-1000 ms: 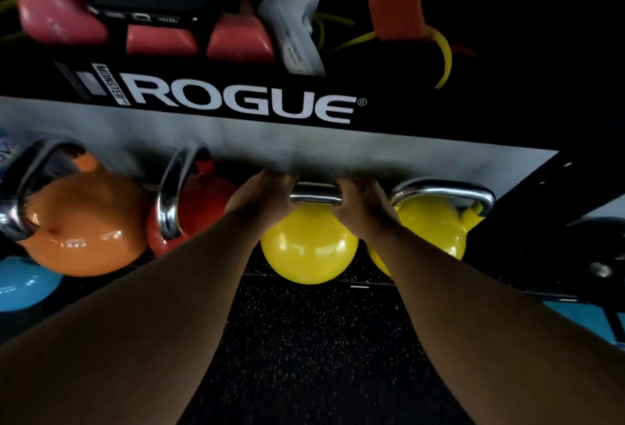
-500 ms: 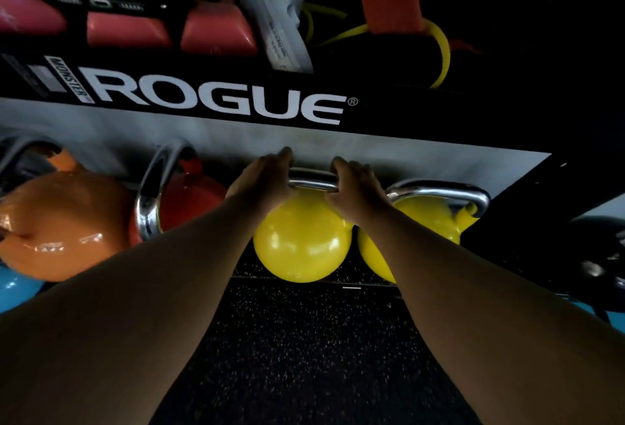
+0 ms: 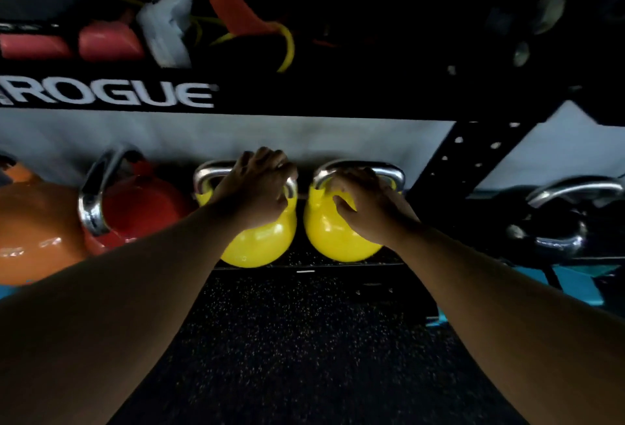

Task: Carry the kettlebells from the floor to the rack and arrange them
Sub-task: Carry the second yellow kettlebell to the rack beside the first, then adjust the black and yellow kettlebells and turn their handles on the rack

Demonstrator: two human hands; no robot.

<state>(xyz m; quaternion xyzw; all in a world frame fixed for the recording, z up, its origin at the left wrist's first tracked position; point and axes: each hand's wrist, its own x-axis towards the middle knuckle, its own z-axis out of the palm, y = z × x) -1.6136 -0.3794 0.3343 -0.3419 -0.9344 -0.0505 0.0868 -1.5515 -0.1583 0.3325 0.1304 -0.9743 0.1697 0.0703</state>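
Two yellow kettlebells with chrome handles stand side by side on the lower shelf of the black rack [image 3: 468,150]. My left hand [image 3: 257,187] is wrapped over the handle of the left yellow kettlebell [image 3: 260,245]. My right hand [image 3: 367,208] rests on the handle and upper body of the right yellow kettlebell [image 3: 333,238], fingers curled around it. A narrow gap separates the two bells. A red kettlebell [image 3: 142,204] and an orange kettlebell [image 3: 37,231] stand to their left on the same shelf.
The upper shelf, marked ROGUE [image 3: 111,94], holds pink dumbbells [image 3: 105,44], a white object, red and yellow bands and dark gear. A black kettlebell [image 3: 558,221] sits right of the rack upright. Black speckled rubber floor [image 3: 304,357] lies below me.
Both hands held one yellow kettlebell's handle; now my right hand has shifted to the right yellow kettlebell. My view has swung to the right, and the left bell's handle shows fully.
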